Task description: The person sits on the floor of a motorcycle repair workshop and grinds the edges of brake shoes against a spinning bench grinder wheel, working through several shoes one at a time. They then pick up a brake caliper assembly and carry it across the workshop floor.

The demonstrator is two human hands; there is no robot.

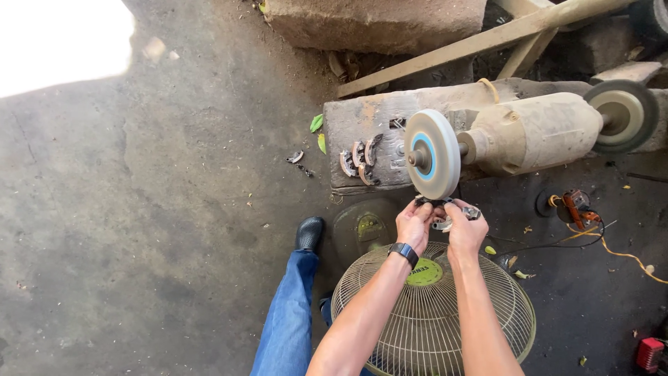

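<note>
A bench grinder [529,132] lies on a dusty concrete block [362,118], with a pale grinding wheel [433,154] facing me. Both my hands hold a small curved metal part [445,209] up against the lower rim of that wheel. My left hand [415,224], with a dark watch on the wrist, grips its left end. My right hand [465,230] grips its right end. Several similar curved shoe-like parts [358,157] lean on the block just left of the wheel.
A round wire fan guard [487,320] sits below my forearms. My blue-trousered leg and black shoe [309,233] stand on the concrete floor. A second wheel [626,115] is at the grinder's far end. Orange cable and tool [577,209] lie at right.
</note>
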